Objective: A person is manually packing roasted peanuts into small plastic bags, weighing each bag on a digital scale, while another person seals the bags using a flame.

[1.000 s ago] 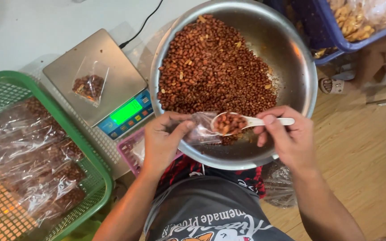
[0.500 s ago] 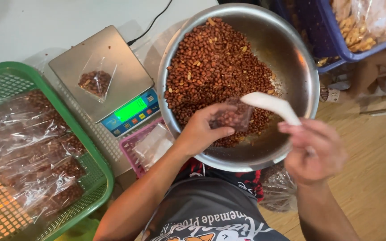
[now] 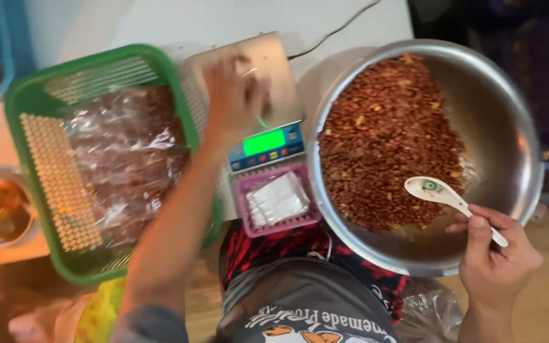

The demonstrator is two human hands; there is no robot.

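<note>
Holding the white spoon [image 3: 443,195] by its thin end, my right hand [image 3: 495,254] has its fingers curled tight around the handle. The round end of the spoon hangs over the peanuts [image 3: 386,140] in the big metal bowl [image 3: 509,127], and it looks empty. I think I hold it there so any nut that drops lands back in the bowl.

My left hand [image 3: 233,95] is stretched far out from the bowl, over the flat top of the scale [image 3: 265,101]. It is blurry, so I cannot tell if the fingers are spread or pinching something. I cannot see a small bag under it either; the hand covers most of the scale top.

The scale sits just beside the bowl, so my arm has only a short way to go. Its green screen [image 3: 264,142] glows on the side facing me, easy to see, but it is too blurry to make out anything on it. Just below the scale, also next to the bowl, a small pink basket [image 3: 277,200] holds a stack of clear empty bags. On the far side of the scale from the bowl, a green basket [image 3: 46,89] holds filled bags, shiny and hard to count. More things farther out from the bowl are cut off at the picture's edge.
</note>
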